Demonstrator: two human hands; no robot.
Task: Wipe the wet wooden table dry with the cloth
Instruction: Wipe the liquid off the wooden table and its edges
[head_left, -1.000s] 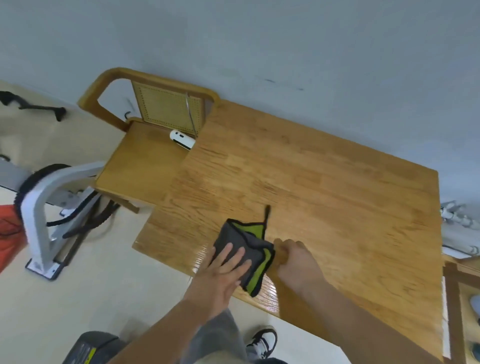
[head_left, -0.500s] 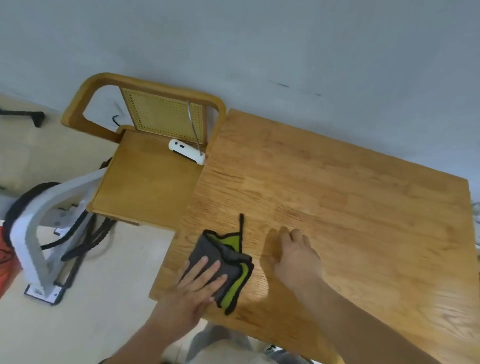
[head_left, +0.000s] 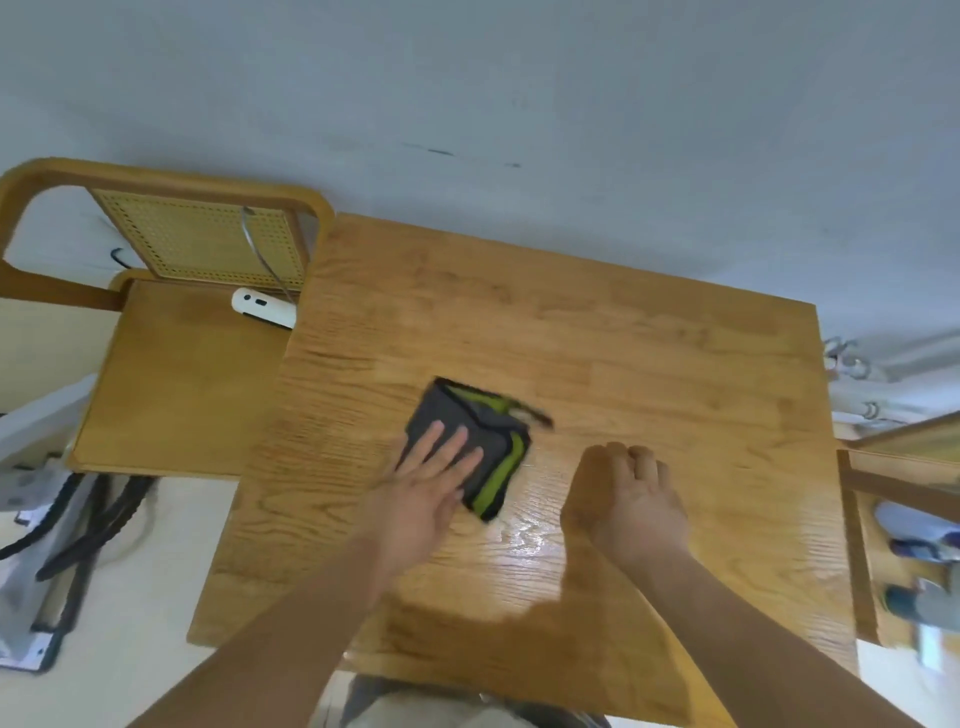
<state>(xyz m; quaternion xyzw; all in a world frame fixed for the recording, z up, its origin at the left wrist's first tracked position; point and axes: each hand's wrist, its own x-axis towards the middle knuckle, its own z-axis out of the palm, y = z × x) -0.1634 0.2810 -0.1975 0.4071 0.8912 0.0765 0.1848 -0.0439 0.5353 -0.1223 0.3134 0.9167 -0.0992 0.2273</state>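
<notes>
A folded grey cloth with green edging lies on the wooden table, left of its middle. My left hand presses flat on the cloth's near left part, fingers spread and pointing away from me. My right hand rests on the bare wood to the right of the cloth, fingers curled down, apart from the cloth. A shiny wet sheen shows on the wood between and just in front of the two hands.
A wooden chair with a cane back stands against the table's left edge, a white device on its seat. White equipment with black cables sits on the floor at left. A wooden shelf with items is at right. A grey wall lies behind.
My left hand has slid the cloth away from the table's near left edge toward the middle. My right hand stays flat on the wood beside it. The camera has shifted.
</notes>
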